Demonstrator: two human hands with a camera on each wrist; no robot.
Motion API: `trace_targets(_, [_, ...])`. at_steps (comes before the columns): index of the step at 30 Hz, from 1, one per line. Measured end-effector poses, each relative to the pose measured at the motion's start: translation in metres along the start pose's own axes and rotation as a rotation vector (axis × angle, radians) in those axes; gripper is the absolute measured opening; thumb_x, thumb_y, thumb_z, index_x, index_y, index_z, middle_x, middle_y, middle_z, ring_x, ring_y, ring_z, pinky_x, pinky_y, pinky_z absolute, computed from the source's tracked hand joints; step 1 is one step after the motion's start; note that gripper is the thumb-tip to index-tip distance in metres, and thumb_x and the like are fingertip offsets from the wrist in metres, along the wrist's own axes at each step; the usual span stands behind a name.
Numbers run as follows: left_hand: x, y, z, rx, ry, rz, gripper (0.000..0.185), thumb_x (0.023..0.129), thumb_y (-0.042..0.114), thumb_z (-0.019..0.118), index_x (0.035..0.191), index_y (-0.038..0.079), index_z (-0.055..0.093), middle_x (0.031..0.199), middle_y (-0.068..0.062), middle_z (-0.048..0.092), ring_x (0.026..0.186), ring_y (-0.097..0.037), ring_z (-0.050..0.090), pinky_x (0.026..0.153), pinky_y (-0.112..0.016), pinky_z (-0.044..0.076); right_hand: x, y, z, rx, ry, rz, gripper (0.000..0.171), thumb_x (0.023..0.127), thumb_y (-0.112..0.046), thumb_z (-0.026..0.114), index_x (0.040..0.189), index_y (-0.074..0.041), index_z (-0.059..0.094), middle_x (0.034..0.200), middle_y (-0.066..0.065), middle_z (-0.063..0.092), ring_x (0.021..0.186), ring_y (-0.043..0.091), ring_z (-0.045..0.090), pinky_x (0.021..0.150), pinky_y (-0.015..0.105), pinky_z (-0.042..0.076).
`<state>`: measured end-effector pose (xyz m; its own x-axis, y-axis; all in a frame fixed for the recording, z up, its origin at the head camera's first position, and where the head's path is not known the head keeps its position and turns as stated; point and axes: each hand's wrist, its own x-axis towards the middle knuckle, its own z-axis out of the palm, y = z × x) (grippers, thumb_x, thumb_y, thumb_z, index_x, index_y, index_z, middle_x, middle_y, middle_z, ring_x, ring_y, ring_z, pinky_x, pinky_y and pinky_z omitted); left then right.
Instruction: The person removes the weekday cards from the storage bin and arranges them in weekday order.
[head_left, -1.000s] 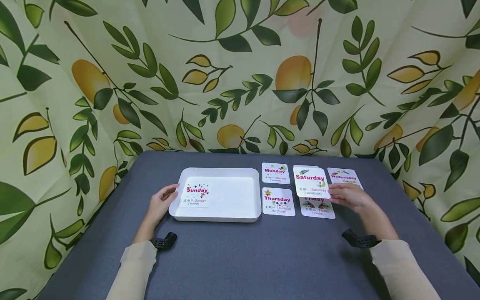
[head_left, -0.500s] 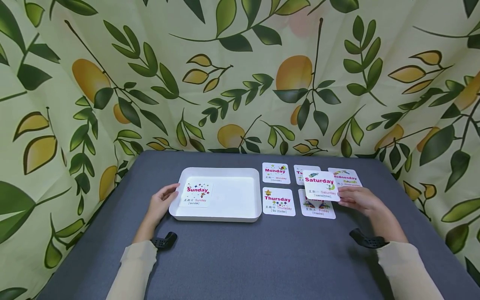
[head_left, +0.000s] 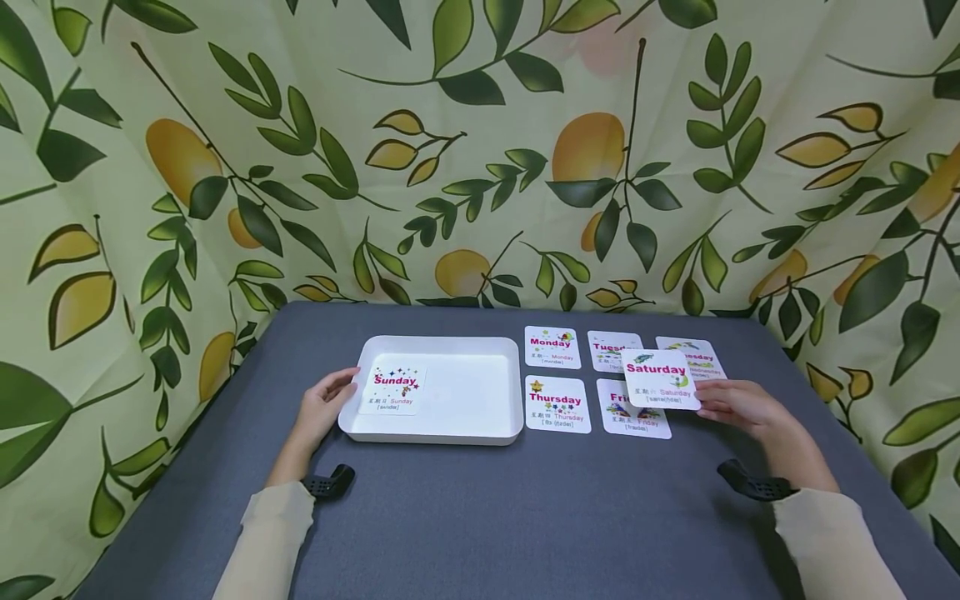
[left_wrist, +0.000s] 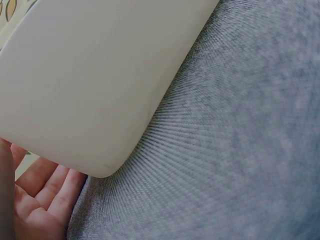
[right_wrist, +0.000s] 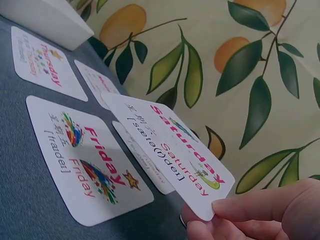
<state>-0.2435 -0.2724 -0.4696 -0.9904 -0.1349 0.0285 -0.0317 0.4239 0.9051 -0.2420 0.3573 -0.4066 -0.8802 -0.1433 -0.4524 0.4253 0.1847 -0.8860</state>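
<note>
My right hand [head_left: 742, 407] pinches the right edge of the "Saturday" card [head_left: 656, 379] between thumb and fingers. The card is raised and tilted, as the right wrist view shows, and partly covers the "Friday" card [head_left: 636, 422], the "Tuesday" card [head_left: 609, 350] and the "Wednesday" card [head_left: 708, 367]. At the left end of the white tray [head_left: 468, 392], the fingertips of my left hand [head_left: 321, 408] rest against the rim. Inside that tray, on its left side, lies the "Sunday" card [head_left: 392, 390].
A "Monday" card [head_left: 552, 347] and a "Thursday" card [head_left: 558, 406] lie just right of the tray. Everything stands on a blue-grey cloth-covered table [head_left: 525, 517]. Behind it hangs a leaf-patterned curtain [head_left: 480, 125].
My right hand has carried the "Saturday" card rightward and towards me, uncovering more of the "Tuesday" card and overlapping the "Wednesday" card. My left hand and the tray have stayed put.
</note>
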Motion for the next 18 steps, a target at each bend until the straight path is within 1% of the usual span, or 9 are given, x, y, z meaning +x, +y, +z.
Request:
trace_targets(5, [-0.002, 0.001, -0.001, -0.007, -0.012, -0.004, 0.042, 0.098, 0.031, 0.054, 0.136, 0.012, 0.054, 0.143, -0.01, 0.053, 0.103, 0.017, 0.044, 0.087, -0.001, 0.035, -0.002, 0.003, -0.008, -0.024, -0.016, 0.002, 0.024, 0.095, -0.013, 0.06, 0.083, -0.032, 0.07, 0.083, -0.013, 0.068, 0.075, 0.005, 0.067, 0.075, 0.022, 0.057])
trace_targets(11, [-0.002, 0.002, -0.001, -0.005, -0.011, -0.001, 0.043, 0.098, 0.032, 0.054, 0.136, 0.013, 0.054, 0.143, -0.01, 0.053, 0.102, 0.017, 0.044, 0.086, -0.002, 0.035, -0.004, 0.009, -0.019, -0.045, -0.017, 0.039, 0.024, 0.095, -0.016, 0.06, 0.081, -0.032, 0.069, 0.083, -0.013, 0.068, 0.076, 0.005, 0.067, 0.075, 0.021, 0.057])
trace_targets(18, [0.001, -0.001, 0.0, -0.006, 0.0, 0.014, 0.042, 0.098, 0.03, 0.055, 0.134, 0.01, 0.055, 0.14, -0.013, 0.055, 0.099, 0.019, 0.045, 0.084, -0.001, 0.036, -0.006, 0.021, -0.032, -0.028, -0.028, 0.066, 0.022, 0.096, -0.016, 0.059, 0.084, -0.031, 0.069, 0.085, -0.013, 0.069, 0.075, 0.004, 0.066, 0.074, 0.021, 0.056])
